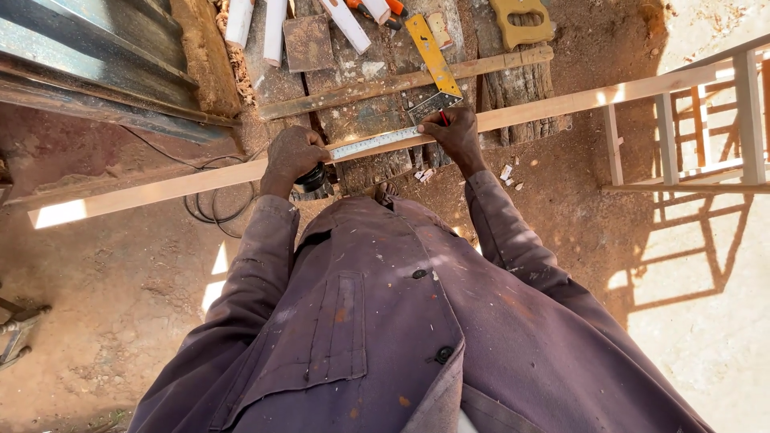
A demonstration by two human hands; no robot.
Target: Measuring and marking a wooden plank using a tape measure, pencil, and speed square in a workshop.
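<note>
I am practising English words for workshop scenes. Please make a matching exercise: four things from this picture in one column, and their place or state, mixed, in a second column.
1. left hand
2. right hand
3. yellow square
4. saw handle

a. lies apart at the top of the bench
b. grips the black tape case
c. holds a red pencil at the plank
d. lies slanted on the bench, behind the tape blade

Pairs: 1-b, 2-c, 3-d, 4-a

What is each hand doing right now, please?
Left hand: closed on the black tape measure case, on the long wooden plank.
Right hand: closed on a red pencil, at the tape blade.
</note>
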